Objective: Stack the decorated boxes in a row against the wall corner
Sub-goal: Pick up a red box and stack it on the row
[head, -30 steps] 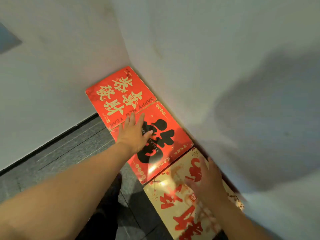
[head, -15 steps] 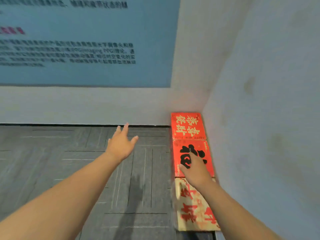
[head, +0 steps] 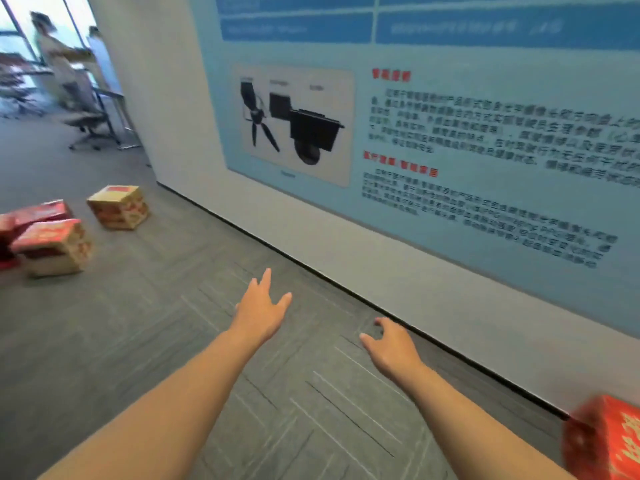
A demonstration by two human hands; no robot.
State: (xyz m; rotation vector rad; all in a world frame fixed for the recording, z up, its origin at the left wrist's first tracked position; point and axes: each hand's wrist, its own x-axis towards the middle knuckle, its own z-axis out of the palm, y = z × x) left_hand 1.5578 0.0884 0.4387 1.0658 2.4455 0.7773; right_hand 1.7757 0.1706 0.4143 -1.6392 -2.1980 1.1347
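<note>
Decorated boxes [head: 119, 206] far left: judged light, stiff cardboard; best gripped on opposite sides. Left hand [head: 259, 311], right hand [head: 391, 348] spread, nothing held.

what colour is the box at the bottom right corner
Red with pale lettering, seen in the head view.
</note>
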